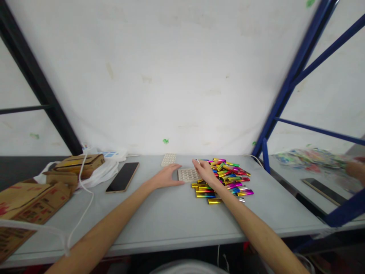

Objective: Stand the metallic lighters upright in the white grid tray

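Observation:
My left hand (165, 176) rests at the left side of a pale tray with rows of round hollows (187, 175). Its thumb and fingers are spread around the tray's near and far corners, and it holds nothing. Above the tray's right end, my right hand (205, 170) is closed in a pinch. A small whitish tip with a dark spot shows at its fingertips, too small to name. Just right of the tray, partly behind my right hand and forearm, lies a heap of shiny metallic-coloured short sleeves (228, 177) in gold, red, blue, green and purple.
A second pale dimpled tray (169, 160) lies by the wall. To the left are a phone (123, 177), cardboard boxes (37, 198), a white plastic bag (102, 173) and a white cable (85, 217). Past the blue frame (281, 102), another person's hand (356, 170) is near plastic packets (310, 158).

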Demonstrator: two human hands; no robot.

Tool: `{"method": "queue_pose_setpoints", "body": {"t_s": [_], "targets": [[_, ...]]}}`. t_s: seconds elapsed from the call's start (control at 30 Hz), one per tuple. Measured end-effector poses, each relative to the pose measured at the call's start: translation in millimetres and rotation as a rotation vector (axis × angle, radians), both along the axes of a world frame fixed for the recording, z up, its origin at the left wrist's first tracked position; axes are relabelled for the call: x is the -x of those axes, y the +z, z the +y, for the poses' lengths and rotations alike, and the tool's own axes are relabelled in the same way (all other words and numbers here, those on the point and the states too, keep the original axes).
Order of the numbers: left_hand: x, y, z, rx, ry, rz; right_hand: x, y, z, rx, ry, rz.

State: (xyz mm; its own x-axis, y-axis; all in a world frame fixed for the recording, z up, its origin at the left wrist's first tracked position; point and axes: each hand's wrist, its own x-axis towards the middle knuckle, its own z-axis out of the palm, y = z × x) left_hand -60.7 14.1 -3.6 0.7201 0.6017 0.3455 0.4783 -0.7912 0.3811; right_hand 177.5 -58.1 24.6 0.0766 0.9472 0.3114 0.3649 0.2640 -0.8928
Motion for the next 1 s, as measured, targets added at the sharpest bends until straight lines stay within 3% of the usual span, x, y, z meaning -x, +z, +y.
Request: {"method": "queue_pose_setpoints", "body": {"t_s": [0.1,0.27,1.0], "targets": [[2.8,1.0,-0.6,-0.020,-0.006,-0.011,1.1,-4.8,0.9,-0.001,-0.099,-0.089],[2.2,5.7,-4.3,-0.018,-0.032,-0.047,2.6,-4.3,0.1,0.013,-0.133,-0.174],[0.1,7.8,-7.6,-0.009,-0.027,-0.064,6.6,-1.1,-8.3,-0.121,-0.098,-0.286]]}}
